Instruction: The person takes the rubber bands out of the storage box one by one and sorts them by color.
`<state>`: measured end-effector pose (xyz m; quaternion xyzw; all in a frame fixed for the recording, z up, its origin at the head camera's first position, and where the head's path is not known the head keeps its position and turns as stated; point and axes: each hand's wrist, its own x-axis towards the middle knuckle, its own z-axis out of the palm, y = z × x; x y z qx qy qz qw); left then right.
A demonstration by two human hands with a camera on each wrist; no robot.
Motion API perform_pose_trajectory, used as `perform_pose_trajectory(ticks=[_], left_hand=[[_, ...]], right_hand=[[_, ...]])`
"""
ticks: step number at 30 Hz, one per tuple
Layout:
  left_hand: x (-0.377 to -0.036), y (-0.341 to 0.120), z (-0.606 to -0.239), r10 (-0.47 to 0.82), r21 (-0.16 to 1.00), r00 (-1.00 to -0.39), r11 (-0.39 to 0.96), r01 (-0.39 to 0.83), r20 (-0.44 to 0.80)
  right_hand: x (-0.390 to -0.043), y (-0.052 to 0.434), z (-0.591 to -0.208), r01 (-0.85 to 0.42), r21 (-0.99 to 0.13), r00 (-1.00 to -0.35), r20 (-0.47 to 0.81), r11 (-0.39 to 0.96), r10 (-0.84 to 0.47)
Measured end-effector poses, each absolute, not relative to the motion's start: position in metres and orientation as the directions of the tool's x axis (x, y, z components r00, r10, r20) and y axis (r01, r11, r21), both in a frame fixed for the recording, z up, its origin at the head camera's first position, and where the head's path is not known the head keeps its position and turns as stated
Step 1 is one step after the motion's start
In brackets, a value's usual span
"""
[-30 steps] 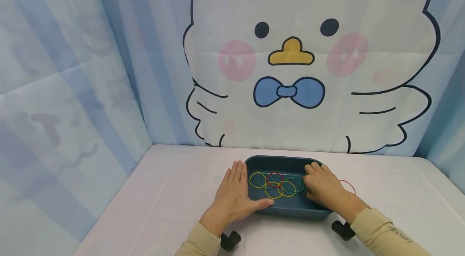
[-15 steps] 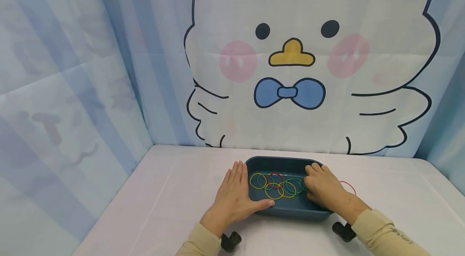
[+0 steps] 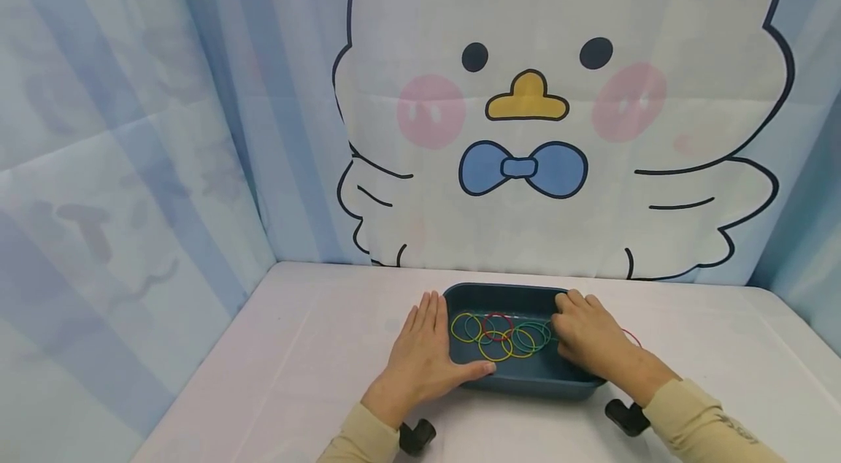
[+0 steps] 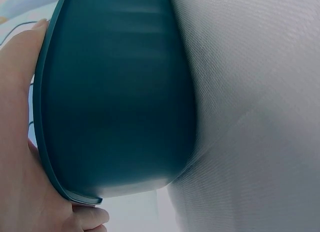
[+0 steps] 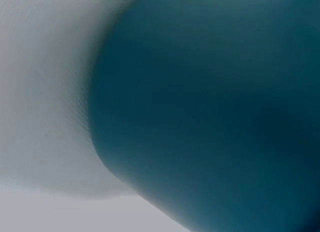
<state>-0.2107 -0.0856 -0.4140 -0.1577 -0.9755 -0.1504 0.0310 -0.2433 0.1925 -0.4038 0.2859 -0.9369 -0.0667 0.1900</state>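
- Head view: your left hand (image 3: pixel 420 368) lies straight-fingered along the left end of the tray (image 3: pixel 525 384), thumb spread over the near rim, presumably steadying it.
- Your right hand (image 3: pixel 591 335) has fingers curled at the right end; what they hold, if anything, cannot be told.
- Thin, round elastic bands (image 3: pixel 512 337) overlap on the tray floor; a red band (image 3: pixel 632 337) lies outside, beside your right wrist.
- Tray smooth, round-cornered, apparently plastic; cloth (image 4: pixel 250 91) finely woven.

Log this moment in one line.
left hand: touching teal rectangular plastic tray; right hand: at right end; red, yellow, green round rubber bands: inside
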Motion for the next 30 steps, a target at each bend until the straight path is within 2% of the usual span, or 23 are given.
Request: perform_pose_trajectory(ticks=[8, 16, 24, 30], left_hand=[[-0.210, -0.086, -0.416, 0.293, 0.273, -0.949, 0.910, 0.314, 0.113], [-0.211, -0.086, -0.416, 0.292, 0.275, -0.948, 0.908, 0.317, 0.127], [-0.210, -0.085, -0.416, 0.292, 0.277, -0.949, 0.908, 0.315, 0.122], [-0.211, -0.085, -0.417, 0.294, 0.281, -0.949, 0.906, 0.315, 0.117]], right_hand=[[-0.242, 0.197, -0.398, -0.517, 0.226, -0.750, 0.346, 0.826, -0.564], [-0.241, 0.199, -0.389, -0.486, 0.213, -0.777, 0.338, 0.848, -0.531], [-0.238, 0.203, -0.382, -0.489, 0.212, -0.759, 0.375, 0.846, -0.532], [-0.235, 0.207, -0.374, -0.466, 0.202, -0.777, 0.372, 0.862, -0.507]])
